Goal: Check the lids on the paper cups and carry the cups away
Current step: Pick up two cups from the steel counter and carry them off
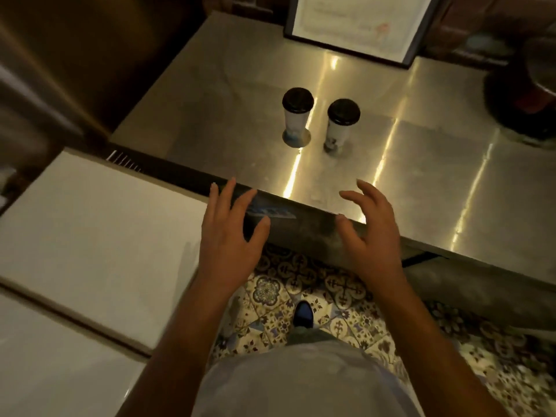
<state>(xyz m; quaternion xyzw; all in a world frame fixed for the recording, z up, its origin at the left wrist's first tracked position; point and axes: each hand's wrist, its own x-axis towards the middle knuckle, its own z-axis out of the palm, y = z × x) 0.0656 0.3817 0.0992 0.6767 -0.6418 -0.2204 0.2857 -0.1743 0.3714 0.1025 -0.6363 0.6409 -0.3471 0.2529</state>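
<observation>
Standing upright on the steel counter (228, 85), the two paper cups are side by side and a little apart, not touching. The left cup (297, 115) carries a black lid (298, 99) and sits on a round coaster-like base; the right cup (340, 127) also has a black lid (343, 111). Both lids look seated flat, though the picture is too dim to tell if they are pressed fully down.

Below them, at about 6 o'clock from the cups, both hands hover over the near edge of the counter. The left hand (231, 233) is open with fingers spread, holding nothing. The right hand (370, 233) is open too, fingers curved a little, also empty. Neither hand touches a cup — bare steel with long light reflections lies between.

At 12 o'clock from the cups a framed sheet (361, 25) leans at the back of the counter. At about 2 o'clock there is a dark round object (523, 94), too blurred to name. At 8 o'clock from the cups a white surface (90, 230) adjoins the counter, with a small vent grille (123, 161) at its far corner. Under the hands a patterned tile floor (346, 296) shows, with a blue shoe (303, 314) — and a grey shirt (301, 383) at the bottom.
</observation>
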